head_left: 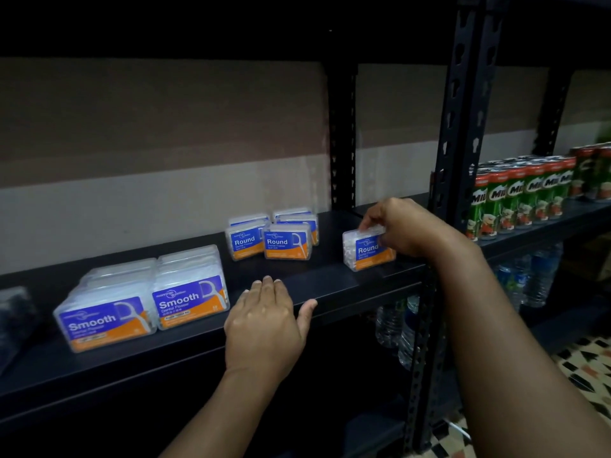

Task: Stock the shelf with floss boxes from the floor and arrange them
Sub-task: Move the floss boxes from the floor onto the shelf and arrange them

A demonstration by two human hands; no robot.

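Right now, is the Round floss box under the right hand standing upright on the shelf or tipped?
Upright, as far as shows: the Round floss box rests on the shelf, label facing out. The right hand grips its top.

1. Left hand [264, 322]: palm down, fingers straight and together, thumb spread to the right; forearm rising from the near lower edge.
2. Right hand [401, 226]: farther and to the right, fingers curled in a pinch, wrist bent; forearm extended from the near right.
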